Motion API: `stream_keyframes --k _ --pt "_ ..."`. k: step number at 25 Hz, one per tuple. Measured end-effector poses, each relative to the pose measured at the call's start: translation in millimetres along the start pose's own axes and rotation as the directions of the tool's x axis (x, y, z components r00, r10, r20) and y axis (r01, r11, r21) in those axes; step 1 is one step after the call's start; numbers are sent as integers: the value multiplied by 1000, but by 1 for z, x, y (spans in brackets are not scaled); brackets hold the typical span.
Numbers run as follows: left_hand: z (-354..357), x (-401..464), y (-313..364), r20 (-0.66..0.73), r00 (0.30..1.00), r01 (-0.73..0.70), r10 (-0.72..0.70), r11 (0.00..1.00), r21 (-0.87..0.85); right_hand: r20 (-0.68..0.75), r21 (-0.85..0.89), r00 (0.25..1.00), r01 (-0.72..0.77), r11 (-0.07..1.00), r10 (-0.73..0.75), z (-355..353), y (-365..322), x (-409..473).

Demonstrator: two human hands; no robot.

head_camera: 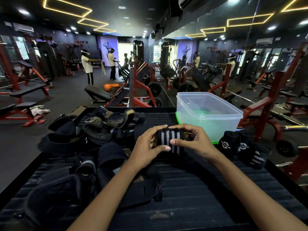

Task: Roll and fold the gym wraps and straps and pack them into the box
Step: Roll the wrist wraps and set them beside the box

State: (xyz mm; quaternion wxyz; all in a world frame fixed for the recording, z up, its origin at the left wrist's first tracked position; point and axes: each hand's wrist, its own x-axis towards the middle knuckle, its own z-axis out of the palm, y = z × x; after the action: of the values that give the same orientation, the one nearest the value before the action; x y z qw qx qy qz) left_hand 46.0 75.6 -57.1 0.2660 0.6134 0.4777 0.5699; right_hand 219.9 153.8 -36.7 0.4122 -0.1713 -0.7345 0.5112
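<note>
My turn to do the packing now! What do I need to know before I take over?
Left hand and right hand: both grip the striped wrap, rolled up, just above the black table.
Clear box: open, at the far right of the table, standing on its green lid. It looks like no wraps are inside yet.
Done: a few rolled wraps sit to the right, beside the box.
Left: finish this roll, roll or fold the pile of straps on the left, then put everything in the box.
</note>
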Motion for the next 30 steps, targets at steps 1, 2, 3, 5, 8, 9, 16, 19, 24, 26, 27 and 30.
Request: stream_keyframes --k 1,2,3,5,8,9,16,19,24,26,27,30 --pt "0 0 0 -8 1000 -10 10 1000 5 -12 3 1000 -3 1000 3 0 1 0" --pt "0 0 1 -17 1000 -12 13 1000 6 -10 9 1000 -7 1000 7 1 1 0" --pt "-1 1 1 -24 1000 -7 8 1000 10 5 15 1000 -9 1000 9 1 2 0" --pt "-2 1 0 -27 1000 2 0 999 46 59 8 998 -9 1000 8 1 1 -1" --pt "-1 0 -1 -1 1000 3 -3 996 85 61 -8 998 -17 1000 18 -1 -1 -2" --pt "-1 0 -1 7 1000 -5 5 996 85 46 -15 999 -22 1000 22 -2 -1 -1" --pt "-1 0 2 -54 998 -16 19 998 60 13 -6 1000 -27 1000 27 1 1 -2" --pt "0 -2 3 -24 1000 -15 17 999 49 -19 21 998 -54 998 55 -1 0 -1" --pt "-2 0 4 -66 998 -5 7 1000 31 -3 51 998 -58 997 58 2 0 -2" --pt "-1 0 5 -71 997 5 -3 1000 25 18 45 999 -48 998 47 0 -1 -3" --pt "0 -1 5 -63 998 10 -9 1000 15 11 37 999 -50 998 49 -1 -1 -2" --pt "-1 -1 5 -57 998 10 -10 1000 -12 -33 19 998 -47 999 47 0 -2 -2"
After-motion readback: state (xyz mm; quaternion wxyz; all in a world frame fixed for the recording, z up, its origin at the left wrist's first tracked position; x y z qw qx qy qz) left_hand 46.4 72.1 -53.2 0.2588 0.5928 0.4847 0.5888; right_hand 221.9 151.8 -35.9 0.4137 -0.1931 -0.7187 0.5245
